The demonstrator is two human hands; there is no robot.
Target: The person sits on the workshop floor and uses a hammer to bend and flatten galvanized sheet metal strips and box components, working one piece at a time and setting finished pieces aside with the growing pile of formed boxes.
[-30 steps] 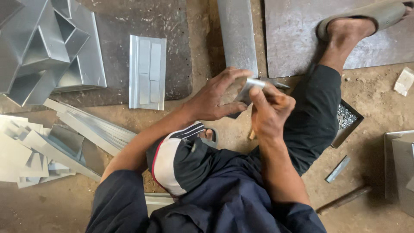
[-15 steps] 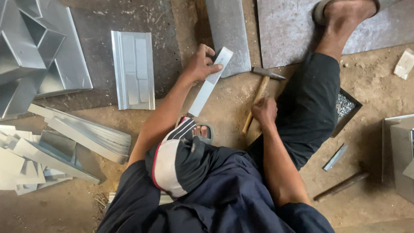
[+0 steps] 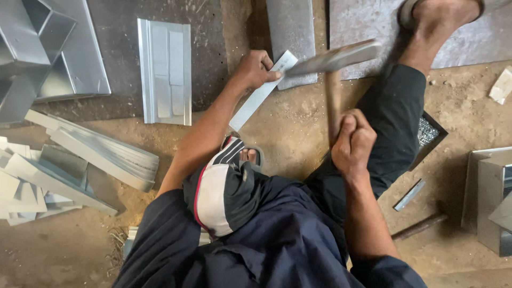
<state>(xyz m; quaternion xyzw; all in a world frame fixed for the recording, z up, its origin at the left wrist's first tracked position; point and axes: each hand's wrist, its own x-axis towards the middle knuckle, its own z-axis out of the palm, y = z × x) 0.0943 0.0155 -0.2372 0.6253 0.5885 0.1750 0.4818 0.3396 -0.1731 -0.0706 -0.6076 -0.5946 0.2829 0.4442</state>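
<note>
I am looking down on the person from above, and nearest to me are the dark blue jacket [image 3: 277, 240] and the cap [image 3: 224, 194]. A little further, the right hand [image 3: 353, 141] is closing in a tight fist around the wooden handle of the hammer [image 3: 335, 64]; the head of it is blurred and is hanging raised over the metal. The left hand [image 3: 255, 69] is pinching the upper end of a narrow metal strip [image 3: 256, 98], which is lying slanted over the dirt floor [image 3: 288, 122], with its top corner just beside a flat steel plate [image 3: 290, 37].

To do this step well, I am judging that the strip should be resting flat on the plate before the blow, and the left fingers should be staying well back from the place under the hammer head. A firm grip low on the handle, as now, is giving good control.

Further to the left, a folded sheet piece [image 3: 165, 72] is lying on a dark mat, and beyond it folded ducts [image 3: 48, 53] are standing. A bundle of strips [image 3: 101, 152] is lying near the left arm. At the far top, a bare foot [image 3: 437, 26] is resting on a big sheet [image 3: 373, 21].
</note>
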